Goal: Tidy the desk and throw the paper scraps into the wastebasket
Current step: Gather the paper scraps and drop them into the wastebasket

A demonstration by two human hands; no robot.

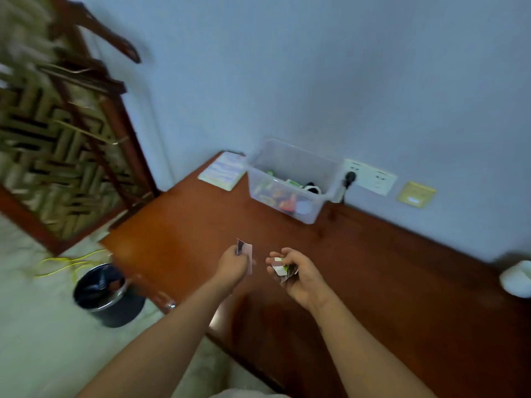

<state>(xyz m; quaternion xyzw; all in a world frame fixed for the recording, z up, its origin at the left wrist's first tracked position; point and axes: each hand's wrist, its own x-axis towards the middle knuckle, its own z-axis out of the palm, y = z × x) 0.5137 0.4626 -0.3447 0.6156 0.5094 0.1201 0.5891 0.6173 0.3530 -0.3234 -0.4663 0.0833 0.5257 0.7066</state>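
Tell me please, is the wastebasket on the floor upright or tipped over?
Upright. The wastebasket stands on its base on the floor beside the desk, with its open mouth facing up and a dark liner inside.

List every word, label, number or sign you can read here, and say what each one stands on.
No text is readable; the frame is blurred.
Pale printed booklet on the brown wooden desk: print blurred.
Colourful packets in the clear plastic box: labels blurred.
Pinkish paper scrap in the left hand, white paper scraps in the right hand: too small.
Yellow wall plate: marking blurred.
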